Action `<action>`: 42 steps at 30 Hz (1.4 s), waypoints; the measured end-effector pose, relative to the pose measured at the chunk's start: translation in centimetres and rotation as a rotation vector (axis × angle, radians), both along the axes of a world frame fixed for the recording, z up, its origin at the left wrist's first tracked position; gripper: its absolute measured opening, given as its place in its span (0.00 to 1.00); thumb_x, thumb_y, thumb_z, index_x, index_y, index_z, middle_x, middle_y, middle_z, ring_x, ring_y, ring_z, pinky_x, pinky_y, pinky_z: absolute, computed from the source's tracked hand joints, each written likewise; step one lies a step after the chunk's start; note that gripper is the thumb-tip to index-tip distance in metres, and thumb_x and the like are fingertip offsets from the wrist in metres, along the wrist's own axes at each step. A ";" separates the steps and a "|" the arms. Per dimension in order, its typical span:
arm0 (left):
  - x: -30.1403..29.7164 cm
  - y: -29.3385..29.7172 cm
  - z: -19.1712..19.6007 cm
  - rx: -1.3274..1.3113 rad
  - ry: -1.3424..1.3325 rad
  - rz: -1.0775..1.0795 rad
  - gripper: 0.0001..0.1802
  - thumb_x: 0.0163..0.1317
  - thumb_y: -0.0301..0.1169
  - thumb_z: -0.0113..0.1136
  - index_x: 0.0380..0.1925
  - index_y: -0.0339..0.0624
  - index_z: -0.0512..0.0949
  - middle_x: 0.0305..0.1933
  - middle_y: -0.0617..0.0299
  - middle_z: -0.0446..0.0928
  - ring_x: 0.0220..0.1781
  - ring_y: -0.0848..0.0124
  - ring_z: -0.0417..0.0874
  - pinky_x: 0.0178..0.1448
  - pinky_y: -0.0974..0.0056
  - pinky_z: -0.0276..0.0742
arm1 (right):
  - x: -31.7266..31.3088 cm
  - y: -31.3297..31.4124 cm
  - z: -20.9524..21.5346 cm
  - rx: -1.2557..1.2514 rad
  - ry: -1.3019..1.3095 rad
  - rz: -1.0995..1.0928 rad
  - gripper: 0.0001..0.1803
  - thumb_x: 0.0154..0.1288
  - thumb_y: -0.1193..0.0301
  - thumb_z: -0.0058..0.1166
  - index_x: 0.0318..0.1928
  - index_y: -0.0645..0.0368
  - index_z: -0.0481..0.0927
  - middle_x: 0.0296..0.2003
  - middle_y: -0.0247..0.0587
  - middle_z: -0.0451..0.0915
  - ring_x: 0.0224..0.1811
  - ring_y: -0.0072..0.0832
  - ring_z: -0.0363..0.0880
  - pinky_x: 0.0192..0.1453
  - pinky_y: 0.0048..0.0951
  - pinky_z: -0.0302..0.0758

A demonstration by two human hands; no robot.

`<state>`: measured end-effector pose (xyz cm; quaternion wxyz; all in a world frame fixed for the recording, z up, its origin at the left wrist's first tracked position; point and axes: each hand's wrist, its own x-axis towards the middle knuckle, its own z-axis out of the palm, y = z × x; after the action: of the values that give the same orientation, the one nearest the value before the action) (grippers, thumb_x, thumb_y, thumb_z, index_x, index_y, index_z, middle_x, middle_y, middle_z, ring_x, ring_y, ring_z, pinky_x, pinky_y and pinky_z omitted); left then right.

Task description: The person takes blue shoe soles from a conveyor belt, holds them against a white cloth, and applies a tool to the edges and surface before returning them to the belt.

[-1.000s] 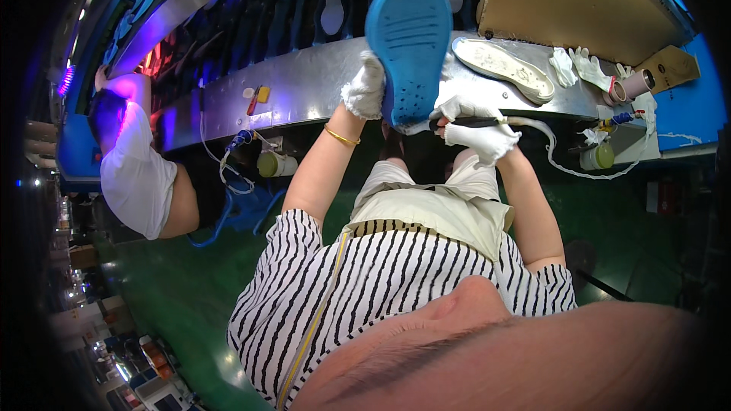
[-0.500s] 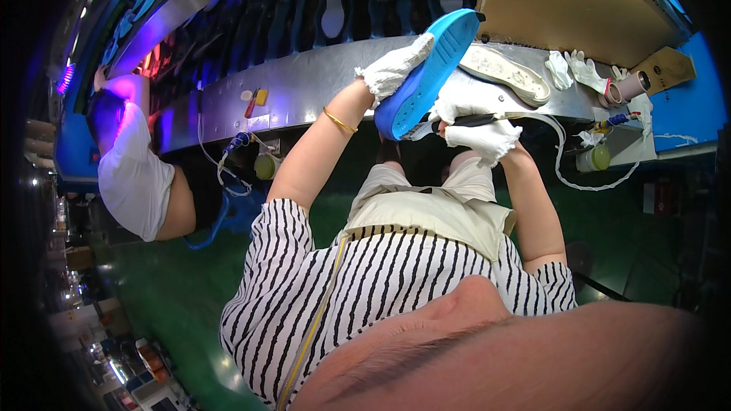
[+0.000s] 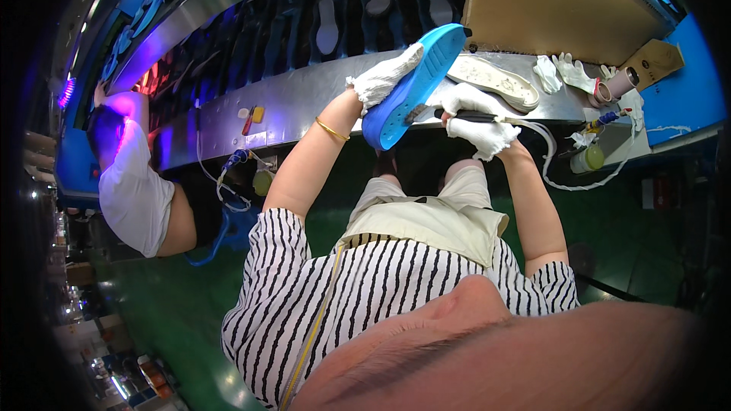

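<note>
In a white glove, my left hand [image 3: 387, 76] grips a blue shoe sole [image 3: 428, 68] by its left side. The sole is tilted, its broad end low and toward me, its other end up and to the right. My right hand [image 3: 474, 123], gloved too, is closed around the dark handle of a brush [image 3: 481, 116]. The bristle end is at the sole's right edge; whether it touches cannot be made out. A white hose [image 3: 550, 148] trails from the handle's right end. Just beyond my right hand, a white sole [image 3: 499, 84] lies on the metal ledge.
Behind the metal ledge [image 3: 297, 99] run dark racks holding soles. A cardboard sheet [image 3: 556, 11] stands at back right, near loose white gloves [image 3: 572, 72] and a pink cup [image 3: 624, 82]. Green-lidded jars hang below the ledge. A co-worker [image 3: 137, 183] is at the left.
The blue sole has shifted left and slightly down in my left hand. The brush's bristle end has moved from near the sole's low end up along its right edge.
</note>
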<state>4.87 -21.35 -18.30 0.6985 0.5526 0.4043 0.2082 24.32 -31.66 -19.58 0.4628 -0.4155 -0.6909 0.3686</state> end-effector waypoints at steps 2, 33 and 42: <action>-0.1 -0.1 0.1 -0.027 -0.036 0.029 0.41 0.57 0.65 0.48 0.57 0.41 0.69 0.47 0.50 0.76 0.42 0.65 0.80 0.45 0.62 0.80 | 0.5 -0.1 -0.1 -0.063 -0.044 0.038 0.06 0.45 0.77 0.59 0.27 0.56 0.78 0.25 0.29 0.78 0.29 0.19 0.75 0.39 0.24 0.73; 2.1 -5.9 -7.3 -0.428 -0.888 0.257 0.40 0.60 0.62 0.44 0.60 0.40 0.62 0.52 0.52 0.72 0.49 0.63 0.77 0.54 0.59 0.76 | -1.9 -0.7 -2.0 0.086 0.174 -0.219 0.10 0.49 0.81 0.57 0.35 0.64 0.75 0.32 0.39 0.79 0.31 0.21 0.77 0.39 0.26 0.76; 1.8 -3.5 -8.0 -0.397 -0.935 0.325 0.44 0.57 0.68 0.40 0.63 0.45 0.60 0.57 0.48 0.70 0.53 0.55 0.74 0.59 0.50 0.72 | -3.1 -2.1 -2.4 -0.091 0.320 -0.123 0.14 0.51 0.81 0.58 0.41 0.64 0.77 0.35 0.41 0.80 0.37 0.23 0.81 0.46 0.25 0.77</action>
<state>6.71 -24.81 -26.34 0.8541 0.1881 0.1620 0.4571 21.17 -33.74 -21.97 0.5692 -0.4134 -0.5642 0.4321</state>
